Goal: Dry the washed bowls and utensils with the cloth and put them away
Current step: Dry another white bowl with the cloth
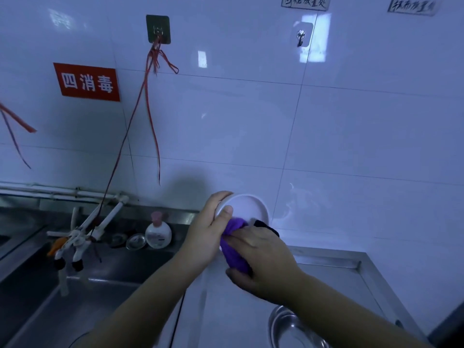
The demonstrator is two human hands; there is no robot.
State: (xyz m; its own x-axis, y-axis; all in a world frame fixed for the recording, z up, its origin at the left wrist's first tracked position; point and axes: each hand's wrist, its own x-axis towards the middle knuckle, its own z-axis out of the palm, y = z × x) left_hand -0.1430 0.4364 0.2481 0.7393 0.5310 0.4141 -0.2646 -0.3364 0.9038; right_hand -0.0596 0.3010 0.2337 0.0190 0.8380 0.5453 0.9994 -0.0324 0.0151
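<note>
My left hand (206, 234) grips the white bowl (247, 207) by its rim, held up before the wall | my right hand (261, 254) clutches the purple cloth (234, 249) against it | metal bowl (291, 327) on the counter (351, 270), near right

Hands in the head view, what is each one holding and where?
Left hand grips the white bowl by its rim, thumb inside. Right hand holds the bunched purple cloth against the bowl.

From the raised white bowl (244, 208), bare counter (226, 310) is lying open at six o'clock; a steel basin (296, 330) is blocking five o'clock, and a soap bottle (158, 233) and taps (75, 243) are crowding nine o'clock.
</note>
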